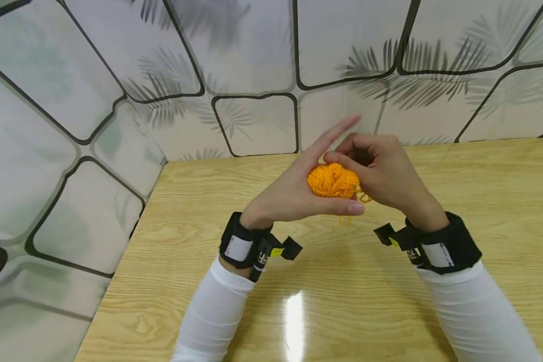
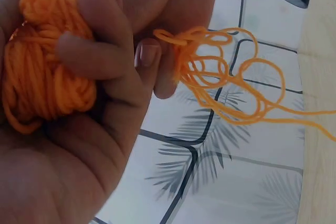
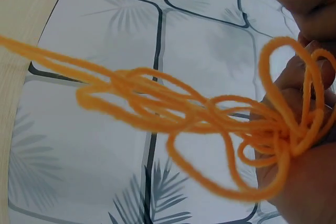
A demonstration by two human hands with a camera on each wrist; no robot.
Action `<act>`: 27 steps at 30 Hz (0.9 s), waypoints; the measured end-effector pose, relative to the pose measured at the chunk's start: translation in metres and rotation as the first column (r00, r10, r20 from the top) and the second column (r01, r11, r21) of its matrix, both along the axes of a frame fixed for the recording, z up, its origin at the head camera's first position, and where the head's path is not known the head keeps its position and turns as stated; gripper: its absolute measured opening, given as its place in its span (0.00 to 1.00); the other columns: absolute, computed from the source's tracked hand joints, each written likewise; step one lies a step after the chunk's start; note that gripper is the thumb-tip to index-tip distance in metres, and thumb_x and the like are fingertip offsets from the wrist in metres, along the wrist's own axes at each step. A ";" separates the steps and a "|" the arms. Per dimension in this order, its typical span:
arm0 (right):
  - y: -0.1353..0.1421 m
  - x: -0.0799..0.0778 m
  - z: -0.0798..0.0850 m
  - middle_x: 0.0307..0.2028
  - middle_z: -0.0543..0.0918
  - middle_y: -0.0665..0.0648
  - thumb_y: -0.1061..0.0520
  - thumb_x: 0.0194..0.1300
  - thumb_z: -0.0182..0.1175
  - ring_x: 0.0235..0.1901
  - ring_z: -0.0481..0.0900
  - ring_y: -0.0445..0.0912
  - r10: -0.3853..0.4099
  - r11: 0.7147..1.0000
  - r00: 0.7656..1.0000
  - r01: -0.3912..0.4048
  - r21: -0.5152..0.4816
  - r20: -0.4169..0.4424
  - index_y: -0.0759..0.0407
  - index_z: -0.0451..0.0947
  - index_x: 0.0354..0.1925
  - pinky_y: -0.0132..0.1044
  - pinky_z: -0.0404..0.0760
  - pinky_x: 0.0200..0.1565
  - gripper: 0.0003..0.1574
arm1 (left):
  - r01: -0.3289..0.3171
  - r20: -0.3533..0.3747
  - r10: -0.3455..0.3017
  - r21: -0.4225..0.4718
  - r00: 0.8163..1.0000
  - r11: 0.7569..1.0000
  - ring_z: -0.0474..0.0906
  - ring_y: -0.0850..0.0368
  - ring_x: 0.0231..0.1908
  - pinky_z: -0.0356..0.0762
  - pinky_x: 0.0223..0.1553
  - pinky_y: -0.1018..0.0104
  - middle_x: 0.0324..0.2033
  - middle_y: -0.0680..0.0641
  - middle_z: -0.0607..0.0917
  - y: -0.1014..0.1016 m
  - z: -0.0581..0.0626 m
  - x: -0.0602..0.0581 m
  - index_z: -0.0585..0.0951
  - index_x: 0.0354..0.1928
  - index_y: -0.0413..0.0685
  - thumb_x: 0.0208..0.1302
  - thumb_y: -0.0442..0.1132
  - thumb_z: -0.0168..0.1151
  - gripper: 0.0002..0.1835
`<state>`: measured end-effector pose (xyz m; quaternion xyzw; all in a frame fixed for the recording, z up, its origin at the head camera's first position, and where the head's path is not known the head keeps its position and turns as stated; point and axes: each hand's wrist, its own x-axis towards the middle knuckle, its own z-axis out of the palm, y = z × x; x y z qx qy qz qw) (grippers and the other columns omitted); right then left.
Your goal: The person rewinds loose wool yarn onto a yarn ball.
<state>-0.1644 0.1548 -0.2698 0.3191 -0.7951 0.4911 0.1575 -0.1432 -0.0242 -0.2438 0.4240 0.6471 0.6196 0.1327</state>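
Note:
An orange ball of yarn (image 1: 332, 181) sits in my left hand (image 1: 294, 193). In the left wrist view, curled fingers (image 2: 92, 56) press it to the palm. Its index finger points up and away, while the thumb is stretched out below the ball. My right hand (image 1: 382, 173) is close against the ball's right side, with thumb and index finger pinching yarn at its top. Loose yarn loops (image 3: 199, 114) bunch beside the hands, and two strands trail off from them. Exactly which fingers hold the bunch is partly hidden.
Both hands are above a light wood table (image 1: 199, 301). Behind it and to the left stands a wall (image 1: 253, 125) with dark outlines and leaf prints. Each wrist wears a black band (image 1: 461, 246) with a small camera.

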 end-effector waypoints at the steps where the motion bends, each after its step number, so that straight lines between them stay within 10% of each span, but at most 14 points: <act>1: 0.001 -0.001 0.000 0.22 0.75 0.49 0.58 0.62 0.58 0.16 0.68 0.43 -0.005 1.000 1.000 0.005 0.009 0.005 0.56 0.78 0.33 0.32 0.67 0.19 0.03 | 0.012 -0.010 -0.012 0.028 1.000 1.000 0.76 0.53 0.40 0.75 0.41 0.58 0.43 0.45 0.78 0.000 0.000 0.000 0.53 0.70 0.49 0.50 0.27 0.64 0.46; 5: 0.006 -0.003 0.000 0.23 0.74 0.51 0.61 0.63 0.55 0.17 0.67 0.44 -0.037 0.998 0.999 0.036 0.056 0.029 0.57 0.77 0.34 0.32 0.68 0.19 0.04 | 0.017 0.041 -0.019 0.050 0.999 0.999 0.73 0.51 0.39 0.74 0.41 0.57 0.43 0.42 0.77 -0.001 -0.003 -0.003 0.67 0.60 0.39 0.53 0.29 0.62 0.30; 12: 0.017 -0.004 0.006 0.18 0.69 0.56 0.46 0.63 0.57 0.14 0.62 0.46 -0.158 0.981 0.978 0.140 0.136 0.137 0.54 0.78 0.34 0.36 0.60 0.15 0.13 | -0.163 0.123 0.161 0.001 0.979 0.987 0.69 0.47 0.35 0.73 0.35 0.61 0.37 0.42 0.73 -0.004 -0.012 -0.013 0.73 0.45 0.41 0.59 0.35 0.60 0.13; 18: 0.023 0.000 0.013 0.20 0.66 0.57 0.41 0.63 0.55 0.17 0.60 0.48 -0.154 0.984 0.945 0.121 0.129 0.290 0.54 0.78 0.29 0.39 0.58 0.17 0.19 | -0.301 -0.002 0.302 -0.046 0.953 0.952 0.72 0.47 0.28 0.77 0.28 0.58 0.30 0.43 0.74 0.002 -0.026 -0.024 0.70 0.42 0.44 0.64 0.44 0.56 0.12; 23: 0.012 0.010 0.018 0.23 0.72 0.57 0.48 0.66 0.53 0.18 0.60 0.46 -0.116 0.993 0.973 0.114 0.023 0.198 0.54 0.79 0.34 0.37 0.59 0.19 0.13 | -0.426 -0.108 0.431 0.065 0.896 0.902 0.69 0.52 0.21 0.72 0.22 0.61 0.25 0.44 0.72 0.010 -0.033 -0.027 0.65 0.50 0.46 0.69 0.49 0.47 0.16; 27: -0.007 0.025 0.018 0.19 0.69 0.53 0.51 0.67 0.52 0.15 0.60 0.44 -0.061 0.998 0.995 0.060 0.013 0.080 0.53 0.78 0.32 0.36 0.59 0.19 0.11 | -0.476 -0.017 0.491 0.217 0.871 0.852 0.66 0.51 0.22 0.69 0.23 0.63 0.24 0.43 0.69 0.015 -0.036 -0.028 0.66 0.51 0.46 0.68 0.56 0.40 0.23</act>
